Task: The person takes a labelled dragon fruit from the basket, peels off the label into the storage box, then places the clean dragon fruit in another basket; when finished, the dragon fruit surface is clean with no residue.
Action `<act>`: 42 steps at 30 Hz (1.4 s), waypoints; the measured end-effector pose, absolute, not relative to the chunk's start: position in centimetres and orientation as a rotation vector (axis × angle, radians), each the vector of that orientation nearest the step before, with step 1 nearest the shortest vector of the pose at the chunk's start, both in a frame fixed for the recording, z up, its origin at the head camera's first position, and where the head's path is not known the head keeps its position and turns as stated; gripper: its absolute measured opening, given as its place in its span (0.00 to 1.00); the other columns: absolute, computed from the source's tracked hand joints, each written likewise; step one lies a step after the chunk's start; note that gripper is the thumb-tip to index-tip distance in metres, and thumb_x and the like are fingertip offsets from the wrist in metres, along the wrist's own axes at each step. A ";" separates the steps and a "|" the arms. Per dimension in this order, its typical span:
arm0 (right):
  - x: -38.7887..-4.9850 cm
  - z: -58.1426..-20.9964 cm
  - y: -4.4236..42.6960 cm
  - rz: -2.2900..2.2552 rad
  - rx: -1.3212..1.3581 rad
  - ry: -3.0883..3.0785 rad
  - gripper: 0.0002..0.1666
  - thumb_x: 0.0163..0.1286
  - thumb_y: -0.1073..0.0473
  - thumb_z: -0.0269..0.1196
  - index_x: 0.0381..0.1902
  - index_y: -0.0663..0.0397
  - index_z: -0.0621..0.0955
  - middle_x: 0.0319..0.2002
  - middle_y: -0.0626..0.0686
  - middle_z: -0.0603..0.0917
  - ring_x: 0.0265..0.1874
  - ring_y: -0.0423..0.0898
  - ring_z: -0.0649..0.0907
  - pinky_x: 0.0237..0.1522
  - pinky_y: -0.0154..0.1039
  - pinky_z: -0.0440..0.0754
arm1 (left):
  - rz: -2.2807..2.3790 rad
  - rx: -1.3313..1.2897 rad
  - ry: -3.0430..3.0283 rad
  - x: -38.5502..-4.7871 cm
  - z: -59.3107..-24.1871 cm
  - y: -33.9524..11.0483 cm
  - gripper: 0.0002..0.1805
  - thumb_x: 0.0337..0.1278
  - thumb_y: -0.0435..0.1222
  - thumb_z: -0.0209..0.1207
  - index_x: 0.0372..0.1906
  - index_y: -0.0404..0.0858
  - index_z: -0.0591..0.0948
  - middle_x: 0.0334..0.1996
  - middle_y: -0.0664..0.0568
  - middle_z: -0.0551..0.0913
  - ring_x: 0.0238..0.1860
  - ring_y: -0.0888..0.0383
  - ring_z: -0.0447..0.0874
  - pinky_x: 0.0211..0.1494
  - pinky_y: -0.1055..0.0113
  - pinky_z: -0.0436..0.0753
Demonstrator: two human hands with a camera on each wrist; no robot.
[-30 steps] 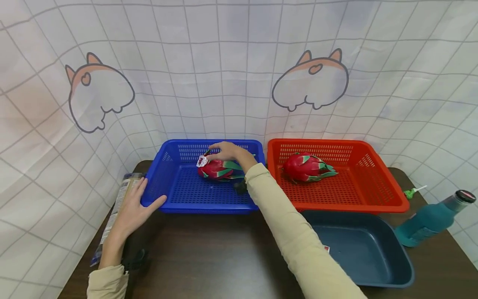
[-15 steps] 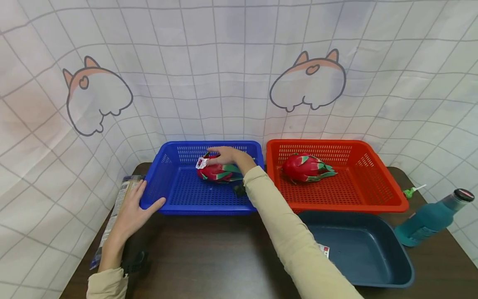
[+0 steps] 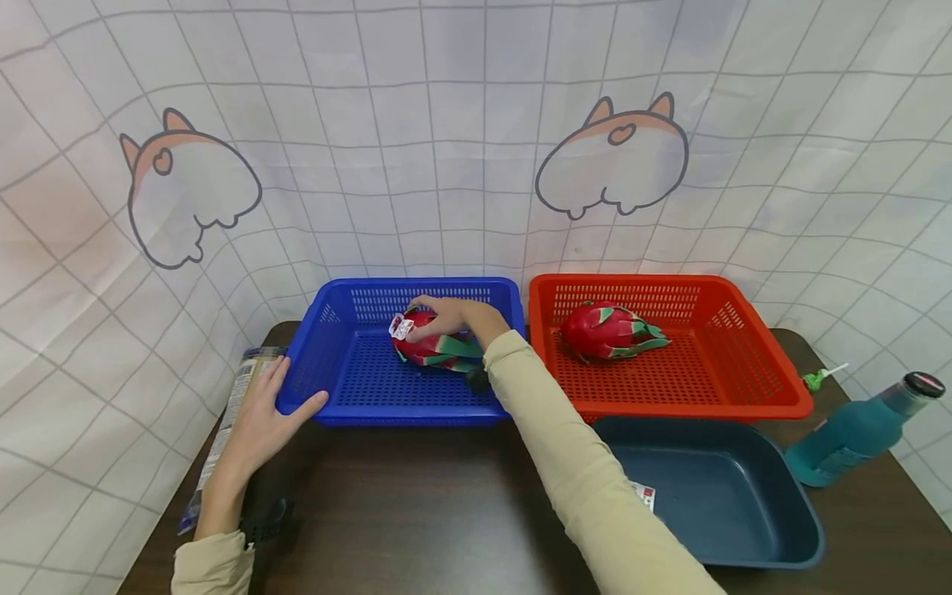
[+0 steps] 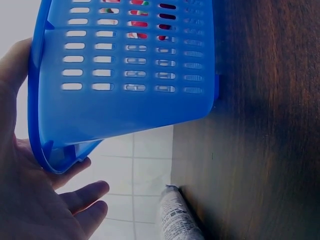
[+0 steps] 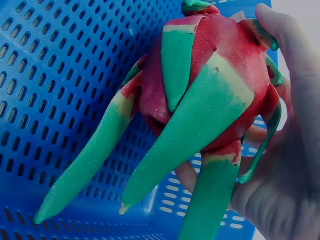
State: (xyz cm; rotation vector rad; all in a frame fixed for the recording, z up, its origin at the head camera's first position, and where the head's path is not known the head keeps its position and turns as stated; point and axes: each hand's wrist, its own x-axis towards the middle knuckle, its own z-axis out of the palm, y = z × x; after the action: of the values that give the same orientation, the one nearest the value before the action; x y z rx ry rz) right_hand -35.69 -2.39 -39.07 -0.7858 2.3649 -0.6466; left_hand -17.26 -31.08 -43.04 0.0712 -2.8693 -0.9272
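Here's the right hand [image 3: 449, 315], grip curled round the red, green-leaved dragon fruit [image 3: 427, 354], long axis sideways in the blue slotted plastic basket [image 3: 416, 413], leafy end wristward.

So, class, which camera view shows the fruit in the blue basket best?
The right wrist view: the fruit fills much of the frame, seen close up. The head view shows it smaller, partly hidden by the right hand. The left wrist view gives only red and green bits, likely it, through the slotted basket.
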 end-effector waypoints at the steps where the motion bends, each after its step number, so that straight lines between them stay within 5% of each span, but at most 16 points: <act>1: -35.7 -39.2 -2.4 -0.655 -0.788 2.372 0.44 0.66 0.36 0.58 0.74 0.36 0.54 0.73 0.55 0.58 0.69 0.57 0.63 0.63 0.56 0.74 | -0.927 0.072 -2.869 -17.3 -43.1 -31.1 0.53 0.57 0.59 0.58 0.77 0.35 0.49 0.75 0.31 0.49 0.73 0.28 0.48 0.65 0.25 0.54; 7: -36.1 -39.9 -2.4 -0.656 -0.848 2.429 0.40 0.66 0.39 0.58 0.72 0.37 0.58 0.66 0.56 0.68 0.64 0.54 0.69 0.63 0.50 0.76 | -0.922 0.078 -2.868 -17.3 -43.1 -31.1 0.53 0.57 0.60 0.59 0.77 0.35 0.49 0.75 0.31 0.49 0.73 0.28 0.48 0.65 0.25 0.55; 17: -36.0 -40.5 -3.2 -0.512 -0.954 2.497 0.44 0.65 0.35 0.56 0.74 0.35 0.55 0.72 0.60 0.58 0.68 0.56 0.66 0.67 0.57 0.70 | -0.912 0.087 -2.876 -17.3 -43.0 -31.2 0.53 0.57 0.60 0.58 0.77 0.36 0.48 0.75 0.31 0.50 0.72 0.28 0.49 0.65 0.26 0.55; 42: -34.7 -37.0 -3.4 -0.651 -1.218 2.508 0.45 0.61 0.32 0.55 0.74 0.35 0.58 0.63 0.53 0.69 0.59 0.49 0.73 0.56 0.45 0.79 | -0.943 0.094 -2.887 -17.4 -43.1 -31.1 0.54 0.57 0.61 0.57 0.77 0.37 0.47 0.76 0.32 0.48 0.72 0.27 0.49 0.64 0.24 0.56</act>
State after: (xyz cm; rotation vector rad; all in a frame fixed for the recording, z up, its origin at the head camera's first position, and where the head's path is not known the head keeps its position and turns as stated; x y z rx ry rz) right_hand -34.74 -3.38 -36.96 -1.2180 2.5085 -0.6515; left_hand -17.36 -31.10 -43.10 0.0944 -2.8867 -0.9430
